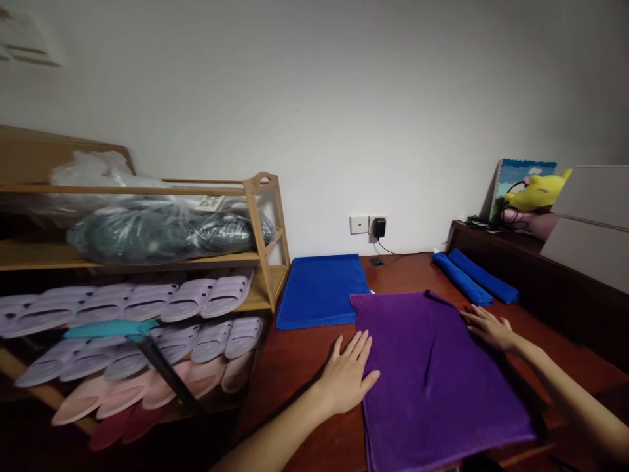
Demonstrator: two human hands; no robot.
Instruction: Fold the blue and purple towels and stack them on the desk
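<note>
A purple cloth [422,373] lies spread on the reddish-brown wooden table [299,387], with a few creases and its far right edge slightly turned up. My left hand [347,375] rests flat on its left edge, fingers extended. At the upper right edge of the cloth is my right hand [491,329], palm down with the fingers stretched out. Beyond the left hand a blue cloth [322,288] lies flat, partly touched by the purple one. Two rolled or folded blue cloths [462,278] lie at the back right of the table.
A wooden rack [265,249] with lilac and pink slippers [187,299] and a plastic-wrapped bundle [171,229] stands left. A black adapter [379,227] is plugged into the wall. On a raised dark ledge at right are a yellow plush toy [535,192] and white boxes [594,223].
</note>
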